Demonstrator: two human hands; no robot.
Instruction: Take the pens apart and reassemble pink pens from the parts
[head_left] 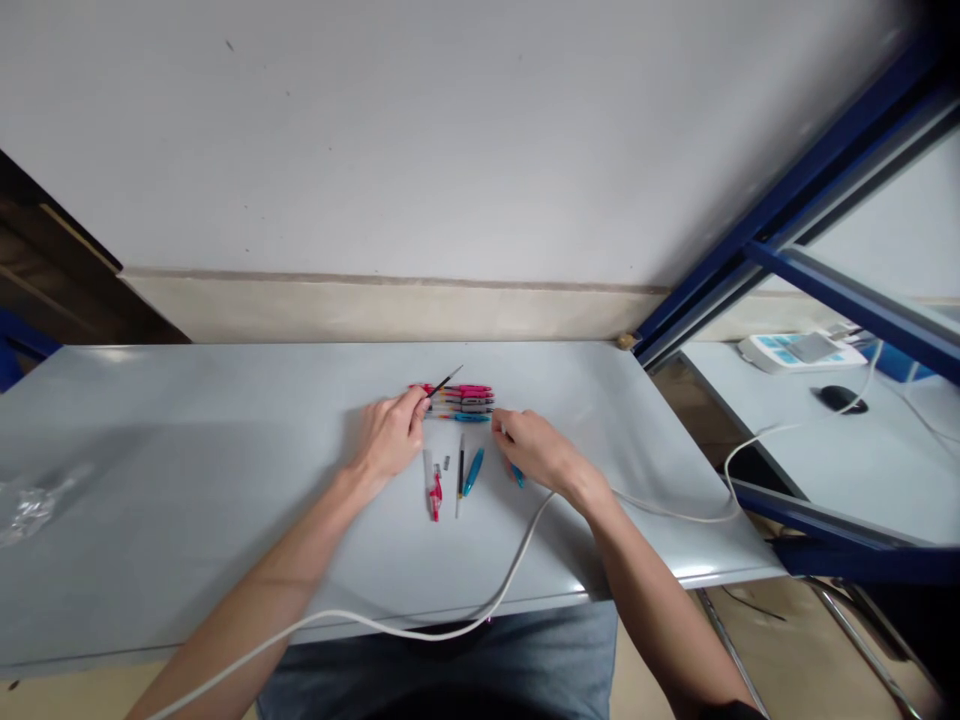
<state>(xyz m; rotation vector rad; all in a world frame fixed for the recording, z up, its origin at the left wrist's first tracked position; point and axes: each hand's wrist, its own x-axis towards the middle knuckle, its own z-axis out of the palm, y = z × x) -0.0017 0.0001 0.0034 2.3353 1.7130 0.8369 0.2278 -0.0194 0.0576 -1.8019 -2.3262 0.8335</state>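
Observation:
My left hand is closed in a pinch on a dark pen refill, whose thin tip points up and to the right. Behind and beside it lies a row of several assembled pens, pink, grey and blue. At the row's right end, my right hand has its fingers curled together; what they hold, if anything, is hidden. Between the hands lie a red-and-clear pen part, a small spring, another refill and a blue pen barrel. A blue piece shows partly under my right hand.
A white cable runs across the front of the grey table and off to the right. Crumpled clear plastic lies at far left. Beyond the blue frame stand a white device and a black mouse.

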